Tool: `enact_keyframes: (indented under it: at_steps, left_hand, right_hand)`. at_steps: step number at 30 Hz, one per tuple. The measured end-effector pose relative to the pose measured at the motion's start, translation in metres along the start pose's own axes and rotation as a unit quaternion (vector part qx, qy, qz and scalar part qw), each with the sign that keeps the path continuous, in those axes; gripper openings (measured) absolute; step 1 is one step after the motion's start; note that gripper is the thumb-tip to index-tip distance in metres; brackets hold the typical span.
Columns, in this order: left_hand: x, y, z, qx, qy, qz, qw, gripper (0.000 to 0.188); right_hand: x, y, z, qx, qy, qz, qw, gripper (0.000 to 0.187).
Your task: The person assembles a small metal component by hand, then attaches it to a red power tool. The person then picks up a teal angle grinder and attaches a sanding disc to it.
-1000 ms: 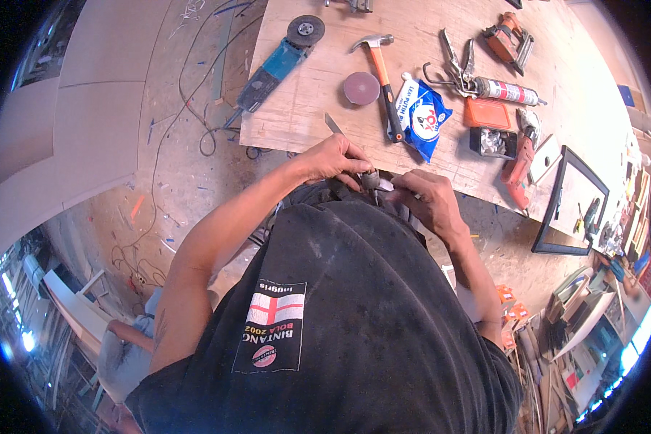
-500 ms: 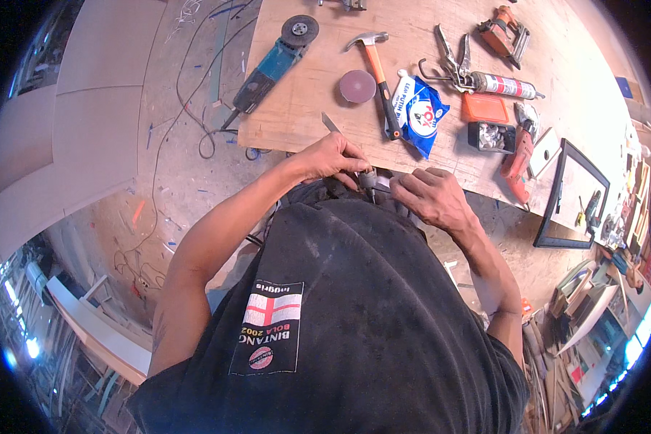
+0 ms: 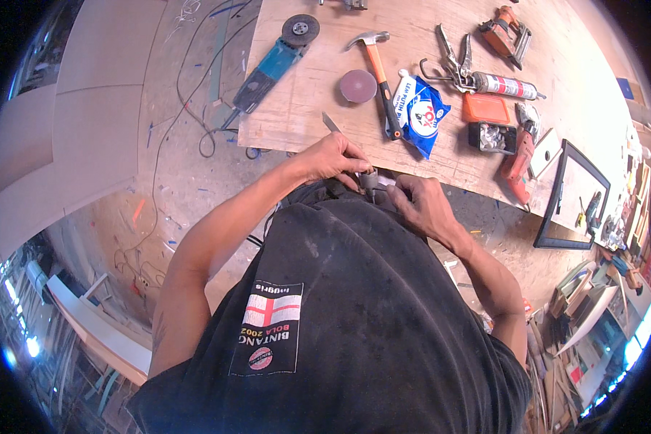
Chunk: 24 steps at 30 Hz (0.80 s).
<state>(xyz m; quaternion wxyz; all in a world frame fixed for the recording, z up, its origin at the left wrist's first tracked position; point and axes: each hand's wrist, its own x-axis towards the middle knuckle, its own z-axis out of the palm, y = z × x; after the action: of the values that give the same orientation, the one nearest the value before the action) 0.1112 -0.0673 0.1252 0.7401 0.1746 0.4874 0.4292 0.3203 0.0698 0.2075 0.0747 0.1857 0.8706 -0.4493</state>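
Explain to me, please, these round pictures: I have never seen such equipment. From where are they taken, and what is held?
There is no machine, only a person working bare-handed. Every picture comes from one fisheye camera worn on the head, looking down, so straight edges bend. The dark shirt below is theirs. On the wooden table lie a blue angle grinder, a hammer, a sanding disc, a blue-and-white packet, a caulking gun and a red power tool. The left hand holds a small grey cylindrical piece near the table's edge. The right hand is close beside it, perhaps touching.
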Motion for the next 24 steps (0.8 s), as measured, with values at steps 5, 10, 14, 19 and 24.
enact_keyframes:
  at_steps: [5, 10, 14, 19, 24]
  left_hand:
    - [-0.004, 0.005, 0.002, 0.0, 0.009, -0.007, 1.0, 0.025]
    - [0.002, 0.006, 0.001, 0.004, -0.005, -0.011, 1.0, 0.025]
    - [0.005, 0.009, 0.002, 0.041, -0.004, -0.023, 0.999, 0.026]
    - [0.004, 0.011, 0.005, 0.045, -0.014, -0.017, 0.999, 0.024]
    - [-0.003, 0.011, 0.006, 0.04, -0.004, -0.008, 0.999, 0.023]
  right_hand:
    - [-0.001, -0.011, -0.002, 0.108, -0.082, 0.19, 0.972, 0.027]
    - [-0.006, -0.012, -0.021, -0.324, -0.076, -0.173, 0.927, 0.017]
    - [0.002, -0.008, -0.026, -0.393, -0.084, -0.267, 0.876, 0.014]
    - [0.005, 0.001, -0.015, -0.287, -0.094, -0.194, 0.934, 0.021]
    - [0.005, 0.006, -0.002, 0.367, -0.195, 0.33, 0.848, 0.035]
